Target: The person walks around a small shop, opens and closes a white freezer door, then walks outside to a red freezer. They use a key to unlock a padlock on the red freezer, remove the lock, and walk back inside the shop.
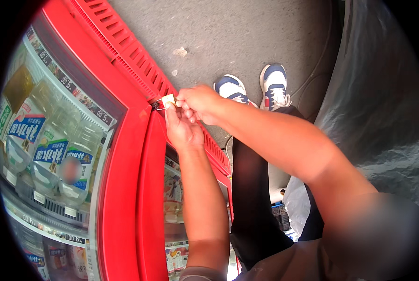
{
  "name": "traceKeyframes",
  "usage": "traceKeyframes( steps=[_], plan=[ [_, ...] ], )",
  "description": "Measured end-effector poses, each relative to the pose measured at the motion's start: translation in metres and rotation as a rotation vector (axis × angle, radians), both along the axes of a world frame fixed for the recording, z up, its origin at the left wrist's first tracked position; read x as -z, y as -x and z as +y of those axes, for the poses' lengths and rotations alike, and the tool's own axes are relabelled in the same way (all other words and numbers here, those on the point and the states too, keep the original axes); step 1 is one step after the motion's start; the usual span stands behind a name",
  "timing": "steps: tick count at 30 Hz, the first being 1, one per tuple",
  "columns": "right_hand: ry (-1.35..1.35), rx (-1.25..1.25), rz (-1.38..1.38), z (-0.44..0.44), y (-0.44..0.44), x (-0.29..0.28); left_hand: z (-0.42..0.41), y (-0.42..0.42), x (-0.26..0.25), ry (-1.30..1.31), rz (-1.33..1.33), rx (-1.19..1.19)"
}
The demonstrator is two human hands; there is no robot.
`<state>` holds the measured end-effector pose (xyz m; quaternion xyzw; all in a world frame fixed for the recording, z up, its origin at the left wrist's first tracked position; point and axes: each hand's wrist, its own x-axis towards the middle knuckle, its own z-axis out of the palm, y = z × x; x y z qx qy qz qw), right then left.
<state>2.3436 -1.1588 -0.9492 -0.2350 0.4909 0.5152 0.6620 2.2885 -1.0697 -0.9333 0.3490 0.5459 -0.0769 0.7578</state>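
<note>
A small brass padlock (pixel 168 100) hangs at the junction of two red refrigerator doors, its shackle (pixel 158 105) passing through a dark metal hasp (pixel 154 104). My left hand (pixel 185 131) grips the padlock from below, thumb against its face. From the right, my right hand (pixel 200 103) pinches what looks like a key (pixel 176 101) at the padlock's end; fingers hide most of it. Whether the shackle is locked cannot be seen. The red door frame (pixel 121 189) on the left surrounds glass, with bottled drinks (pixel 51 154) on shelves behind it.
A red slotted grille (pixel 125 42) runs along the refrigerator's base, beside a concrete floor (pixel 230 31). My sneakers (pixel 274 82) stand on it. Silvery plastic sheeting (pixel 374 105) hangs at the right, near a thin cable (pixel 318 66). More drinks (pixel 174 193) show behind the second door.
</note>
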Motion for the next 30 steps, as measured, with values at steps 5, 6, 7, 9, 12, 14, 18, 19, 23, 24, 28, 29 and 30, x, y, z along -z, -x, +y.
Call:
traceKeyframes(
  steps=[5,6,7,9,12,14,18,19,23,24,28,29,30],
  plan=[
    [-0.009,0.100,0.080,0.008,0.032,0.006,-0.018,-0.010,-0.017,-0.535,0.272,0.369],
    [0.003,0.082,0.072,0.009,0.036,0.005,-0.019,-0.012,-0.020,-0.651,0.313,0.495],
    [0.014,0.063,0.064,0.010,0.039,0.004,-0.019,-0.012,-0.022,-0.766,0.353,0.621],
    [-0.005,0.020,0.028,0.017,0.048,0.009,-0.019,-0.010,-0.024,-0.990,0.362,0.739],
    [-0.007,-0.067,-0.058,0.025,0.052,0.019,-0.022,-0.014,-0.025,-1.133,0.371,0.813],
    [-0.054,-0.112,-0.118,0.027,0.049,0.025,-0.018,-0.012,-0.016,-1.096,0.363,0.710],
    [-0.117,-0.069,-0.191,0.028,0.035,0.028,-0.022,-0.026,-0.012,-1.003,0.311,0.492],
    [-0.125,-0.026,-0.198,0.029,0.032,0.028,-0.025,-0.034,-0.013,-0.982,0.309,0.446],
    [-0.120,-0.040,-0.387,0.025,0.019,0.021,-0.031,-0.040,-0.023,-1.020,0.133,0.413],
    [-0.113,-0.058,-0.418,0.020,0.017,0.016,-0.028,-0.033,-0.022,-1.013,0.074,0.413],
    [-0.060,-0.239,-0.495,-0.021,0.025,-0.024,-0.047,-0.016,-0.065,-0.712,0.047,0.352],
    [-0.060,-0.283,-0.520,-0.033,0.031,-0.036,-0.050,-0.007,-0.079,-0.672,0.056,0.373],
    [-0.068,-0.329,-0.547,-0.043,0.038,-0.053,-0.049,0.009,-0.086,-0.687,0.024,0.390]
  ],
)
